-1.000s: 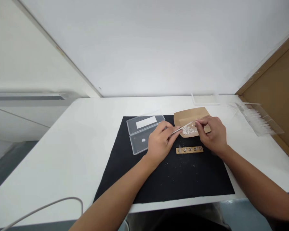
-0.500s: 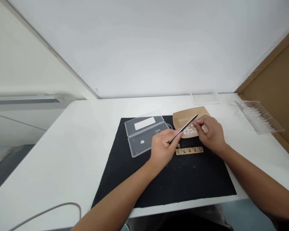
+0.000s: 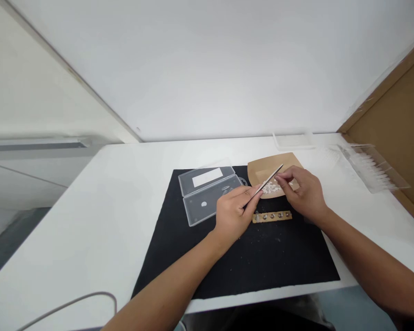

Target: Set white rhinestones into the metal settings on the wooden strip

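Observation:
My left hand [image 3: 235,212] is closed around a slim flat nail file [image 3: 269,178], pale on one side and dark along its edge, tilted up to the right. Thumb and forefinger of my right hand [image 3: 303,191] are pinched together beside the file's upper end; what they hold is too small to make out. Below both hands stands a brown paper tray [image 3: 262,166] with many small white pieces [image 3: 271,187] in it. Closer to me, a tan strip [image 3: 272,217] bearing a row of round metal studs lies on the black mat [image 3: 255,262].
An opened clear plastic case [image 3: 202,207] with a white label lies left of the tray. Farther right are a clear rack of pale, tip-shaped pieces [image 3: 370,168] and a shallow clear tray [image 3: 293,141]. A grey cable [image 3: 100,293] crosses the table's front left.
The file has turned slightly in my left hand, so less of its dark side shows. My right hand has barely shifted and keeps its pinch.

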`<move>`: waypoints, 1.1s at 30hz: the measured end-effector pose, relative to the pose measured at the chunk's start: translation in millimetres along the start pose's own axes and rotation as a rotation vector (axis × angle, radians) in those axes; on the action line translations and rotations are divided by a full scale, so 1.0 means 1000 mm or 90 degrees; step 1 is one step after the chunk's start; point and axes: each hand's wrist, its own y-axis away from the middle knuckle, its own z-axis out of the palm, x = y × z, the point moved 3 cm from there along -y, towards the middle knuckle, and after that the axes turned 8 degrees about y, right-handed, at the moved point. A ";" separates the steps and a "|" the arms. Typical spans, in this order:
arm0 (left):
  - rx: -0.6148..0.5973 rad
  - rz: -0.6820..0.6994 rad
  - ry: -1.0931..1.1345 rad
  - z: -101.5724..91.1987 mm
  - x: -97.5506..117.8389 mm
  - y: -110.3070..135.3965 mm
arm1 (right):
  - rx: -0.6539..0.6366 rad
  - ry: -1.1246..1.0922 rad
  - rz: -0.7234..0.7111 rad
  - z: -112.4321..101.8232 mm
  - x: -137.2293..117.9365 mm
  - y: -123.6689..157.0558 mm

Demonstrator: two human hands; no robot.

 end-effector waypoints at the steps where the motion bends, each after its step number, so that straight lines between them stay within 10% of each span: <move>1: 0.001 0.002 -0.003 0.000 -0.001 0.000 | 0.003 0.005 -0.010 0.000 0.000 0.000; 15: -0.026 0.009 -0.010 0.001 -0.002 0.003 | 0.003 0.163 -0.177 0.000 -0.013 0.005; 33: -0.036 0.018 -0.046 0.003 -0.001 0.006 | -0.041 0.083 -0.071 0.007 -0.008 0.003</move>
